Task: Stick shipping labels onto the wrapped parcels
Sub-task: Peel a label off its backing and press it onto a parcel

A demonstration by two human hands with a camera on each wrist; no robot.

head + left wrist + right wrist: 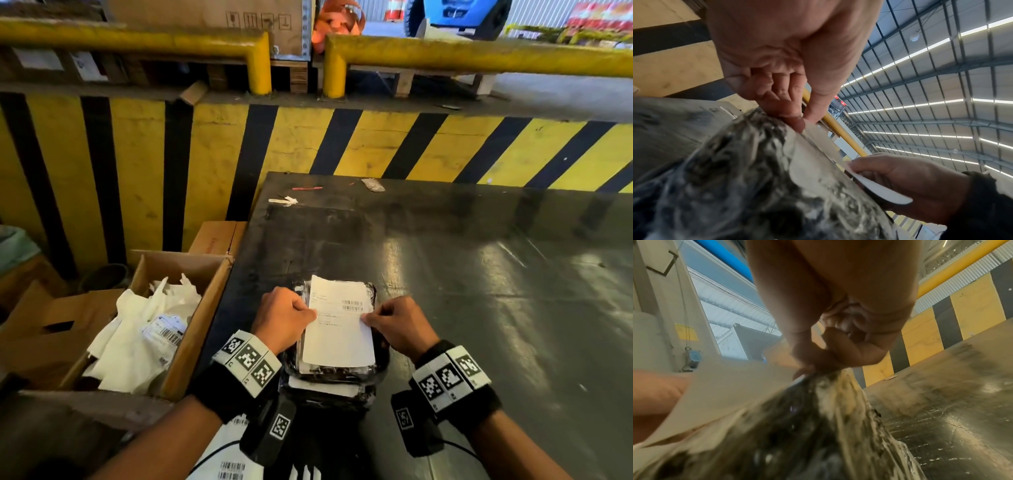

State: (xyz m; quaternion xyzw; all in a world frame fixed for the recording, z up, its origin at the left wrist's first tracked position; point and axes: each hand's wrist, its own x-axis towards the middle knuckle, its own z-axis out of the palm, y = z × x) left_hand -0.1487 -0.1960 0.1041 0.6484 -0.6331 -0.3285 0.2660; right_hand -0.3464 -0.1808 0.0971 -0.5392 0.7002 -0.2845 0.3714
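A white shipping label (337, 322) with barcodes lies over a dark parcel wrapped in clear film (378, 356), which tops a small stack at the near edge of the dark table (479, 274). My left hand (284, 317) pinches the label's left edge (807, 129) between thumb and forefinger. My right hand (397, 325) pinches its right edge, and its fingers (838, 356) meet just above the film. The label's near end curls up off the wrapped parcel (748, 178) in both wrist views.
An open cardboard box (191, 308) holding white mailer bags stands left of the table, with more cartons beside it. A yellow-and-black striped wall (342, 137) and yellow rails (479, 54) close the far side. Scraps of backing (282, 200) lie near the table's far edge.
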